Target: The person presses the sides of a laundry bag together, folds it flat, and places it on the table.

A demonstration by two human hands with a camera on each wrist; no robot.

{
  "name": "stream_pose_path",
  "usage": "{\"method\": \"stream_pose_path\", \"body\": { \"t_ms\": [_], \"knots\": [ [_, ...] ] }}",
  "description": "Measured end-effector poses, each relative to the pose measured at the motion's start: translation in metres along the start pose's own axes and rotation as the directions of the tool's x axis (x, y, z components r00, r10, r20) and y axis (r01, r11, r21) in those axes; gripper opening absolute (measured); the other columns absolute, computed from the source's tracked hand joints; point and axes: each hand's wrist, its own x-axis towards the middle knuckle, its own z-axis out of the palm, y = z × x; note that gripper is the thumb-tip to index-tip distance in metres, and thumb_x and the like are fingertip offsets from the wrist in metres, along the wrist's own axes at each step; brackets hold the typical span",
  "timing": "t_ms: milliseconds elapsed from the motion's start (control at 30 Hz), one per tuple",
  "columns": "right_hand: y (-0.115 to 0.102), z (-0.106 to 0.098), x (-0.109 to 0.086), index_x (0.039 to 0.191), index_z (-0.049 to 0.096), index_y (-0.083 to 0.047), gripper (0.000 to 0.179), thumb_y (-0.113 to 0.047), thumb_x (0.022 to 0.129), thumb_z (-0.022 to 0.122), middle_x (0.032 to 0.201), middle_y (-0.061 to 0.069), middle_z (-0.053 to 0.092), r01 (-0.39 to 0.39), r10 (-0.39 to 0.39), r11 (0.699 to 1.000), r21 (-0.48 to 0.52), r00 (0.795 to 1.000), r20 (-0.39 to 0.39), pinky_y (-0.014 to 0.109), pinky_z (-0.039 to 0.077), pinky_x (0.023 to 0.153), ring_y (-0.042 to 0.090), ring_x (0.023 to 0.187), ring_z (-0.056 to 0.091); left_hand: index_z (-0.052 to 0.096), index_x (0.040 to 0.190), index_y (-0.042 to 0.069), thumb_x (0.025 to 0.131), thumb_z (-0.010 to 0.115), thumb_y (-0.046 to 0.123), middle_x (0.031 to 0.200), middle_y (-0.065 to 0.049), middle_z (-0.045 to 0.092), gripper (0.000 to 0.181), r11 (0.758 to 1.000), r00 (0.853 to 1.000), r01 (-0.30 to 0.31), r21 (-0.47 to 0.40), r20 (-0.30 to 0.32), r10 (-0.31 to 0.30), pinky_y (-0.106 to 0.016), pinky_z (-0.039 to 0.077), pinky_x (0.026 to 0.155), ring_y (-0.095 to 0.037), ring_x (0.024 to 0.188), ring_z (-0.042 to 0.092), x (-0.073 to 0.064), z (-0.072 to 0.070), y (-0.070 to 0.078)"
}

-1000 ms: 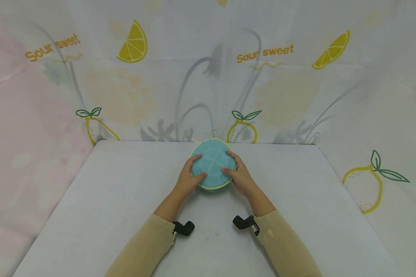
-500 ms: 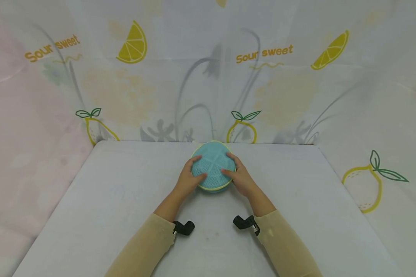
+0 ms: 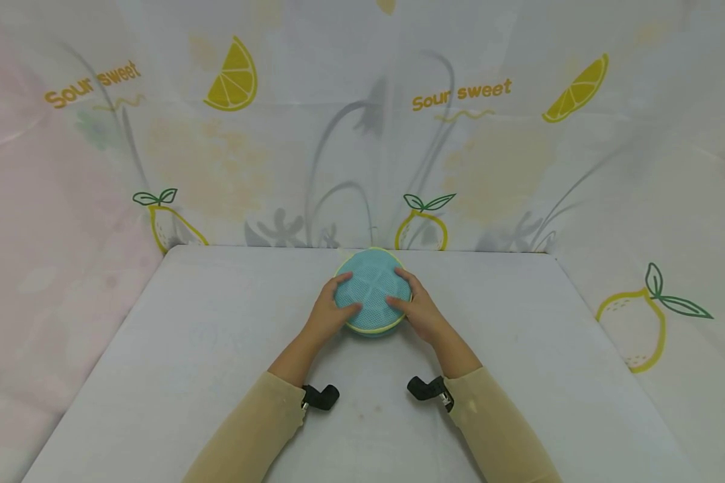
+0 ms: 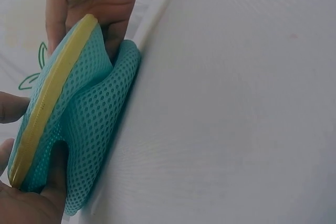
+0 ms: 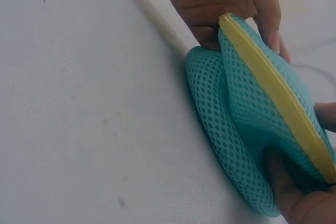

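A round turquoise mesh laundry bag (image 3: 372,285) with a yellow zipper (image 4: 48,95) around its edge is at the middle of the far side of the table. My left hand (image 3: 326,312) grips its left side, thumb on the upper mesh face. On the opposite side, my right hand (image 3: 424,311) holds it in much the same way. Both wrist views show the bag's lower mesh part (image 5: 223,124) folded under the zippered edge and against the white surface. In each of those views a finger is pushed into the fold. What is inside the bag cannot be seen.
A white table (image 3: 217,335) spreads out around the hands. Its far edge meets a cloth backdrop (image 3: 314,134) printed with lemons and lettering, which also lines both sides. Black wrist mounts (image 3: 321,397) stick out from the beige sleeves (image 3: 256,419).
The bag's far edge has come slightly down and toward me, away from the backdrop. Both hands keep their hold and have barely moved.
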Motion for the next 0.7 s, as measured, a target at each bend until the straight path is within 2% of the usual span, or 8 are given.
{"method": "stream_pose_path", "body": {
  "t_ms": [167,400,700],
  "knots": [
    [0.0012,-0.0017,0.0,0.157,0.027,-0.015,0.074,-0.009,0.096,0.067,0.167,0.013,0.01,0.022,-0.028,0.992,-0.122,0.999,-0.04,0.047,0.016,0.121,0.032,0.153,0.008,0.041,0.151,0.016,0.089,0.073,0.014,0.161,-0.015,0.027,0.07,1.0,1.0,0.002,0.028,0.006,-0.002,-0.053,0.018,0.119,-0.035,0.149,0.022,0.0009,0.0007,-0.0002],
    [0.0022,-0.0031,-0.0011,0.154,0.035,-0.014,0.071,-0.016,0.094,0.071,0.164,0.017,0.019,0.064,-0.084,0.963,-0.262,0.994,-0.065,0.051,0.013,0.121,0.035,0.151,0.013,0.041,0.151,0.015,0.09,0.072,0.017,0.163,-0.02,0.017,0.069,0.997,1.0,-0.004,0.076,0.01,0.003,-0.056,0.019,0.118,-0.039,0.149,0.019,0.0,0.0006,0.0013],
    [0.001,-0.0024,-0.004,0.153,0.039,-0.013,0.07,-0.022,0.092,0.072,0.161,0.025,0.015,0.078,-0.123,0.884,-0.46,0.99,-0.069,0.061,0.019,0.117,0.047,0.147,0.018,0.041,0.152,0.012,0.091,0.073,0.025,0.164,-0.024,0.008,0.07,0.973,0.999,-0.032,0.227,0.01,0.031,-0.061,0.027,0.114,-0.046,0.147,0.02,-0.0024,0.0005,0.0038]
  ]
}}
